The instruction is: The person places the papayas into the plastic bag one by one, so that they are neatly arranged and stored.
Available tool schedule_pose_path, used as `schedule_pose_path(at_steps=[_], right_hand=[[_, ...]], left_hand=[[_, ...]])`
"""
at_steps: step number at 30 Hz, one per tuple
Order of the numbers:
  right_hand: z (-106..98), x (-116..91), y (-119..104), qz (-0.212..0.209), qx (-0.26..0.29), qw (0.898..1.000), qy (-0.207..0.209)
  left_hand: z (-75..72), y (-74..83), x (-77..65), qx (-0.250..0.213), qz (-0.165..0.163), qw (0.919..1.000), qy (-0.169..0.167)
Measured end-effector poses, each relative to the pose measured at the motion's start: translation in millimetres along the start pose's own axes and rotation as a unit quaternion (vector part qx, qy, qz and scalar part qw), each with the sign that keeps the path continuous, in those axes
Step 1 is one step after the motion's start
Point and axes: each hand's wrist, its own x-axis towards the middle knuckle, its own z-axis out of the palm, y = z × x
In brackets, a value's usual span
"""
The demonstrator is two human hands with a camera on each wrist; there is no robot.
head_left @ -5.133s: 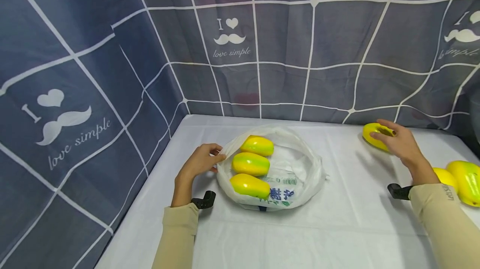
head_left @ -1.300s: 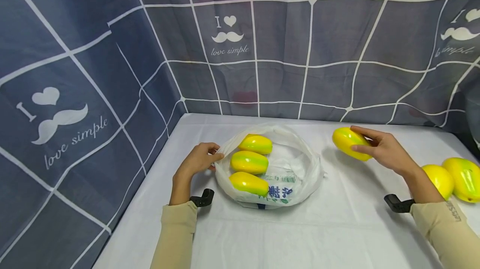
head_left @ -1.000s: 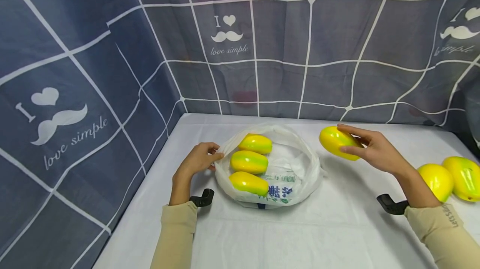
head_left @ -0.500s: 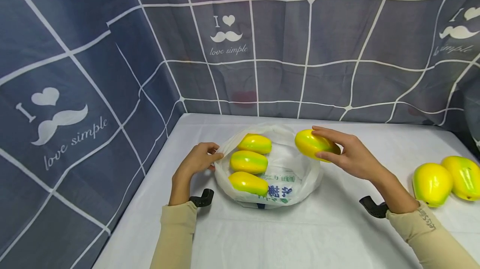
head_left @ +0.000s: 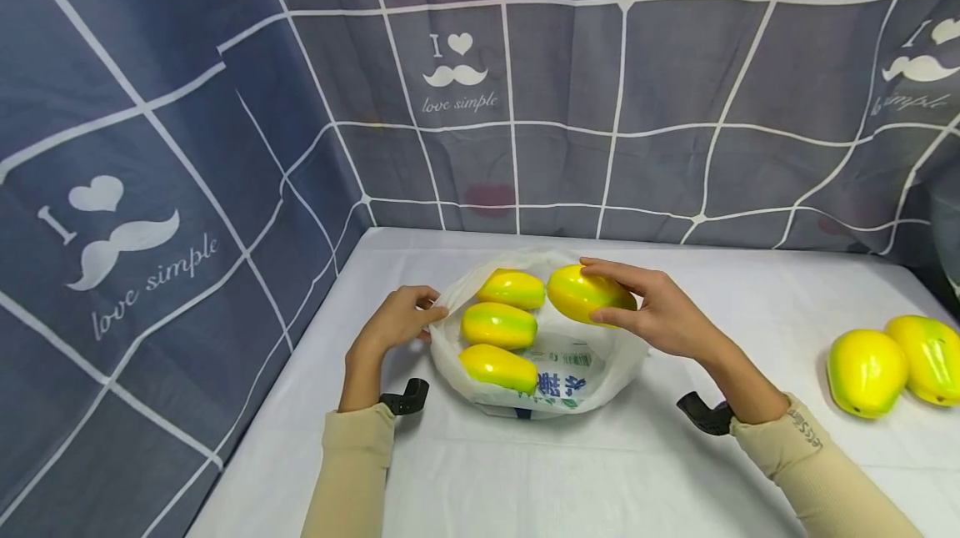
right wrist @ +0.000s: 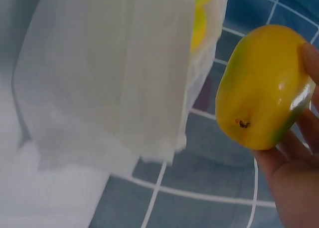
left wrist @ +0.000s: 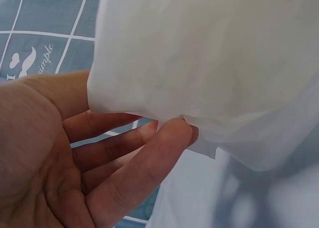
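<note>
A white plastic bag [head_left: 618, 359] with blue print lies on the table, its mouth spread wide. Three yellow-green mangoes [head_left: 499, 325] rest in a column on its left side. My left hand [head_left: 396, 323] pinches the bag's left rim between thumb and fingers; the left wrist view shows the bag's edge [left wrist: 199, 58] at the fingertips. Another mango [head_left: 581, 294] is gripped by my right hand [head_left: 663, 313], over the back right part of the bag's opening. In the right wrist view, that mango [right wrist: 264, 83] shows a dark stem spot, with fingers and thumb around one side.
Two more mangoes [head_left: 867, 373] sit side by side at the table's right. A white cloth [head_left: 562, 480] covers the table. Grey checked curtains [head_left: 562, 104] hang behind and to the left.
My right hand has picked up a mango from the back right of the table and carried it left to above the bag. My left hand has stayed at the rim.
</note>
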Motion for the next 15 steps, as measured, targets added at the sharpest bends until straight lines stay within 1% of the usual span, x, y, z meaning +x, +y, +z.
schedule_pose_path(at_steps=[6, 9, 15], right_hand=[[19, 7, 1, 0.021, -0.014, 0.999, -0.020], [26, 6, 6, 0.035, -0.018, 0.999, -0.019], [33, 8, 18, 0.048, -0.037, 0.998, -0.013]], left_hand=[[0.3, 0.8, -0.6, -0.001, -0.004, 1.0000, 0.002], [0.5, 1.6, -0.5, -0.002, -0.003, 1.0000, 0.001], [1.4, 0.1, 0.6, 0.005, -0.001, 1.0000, 0.003]])
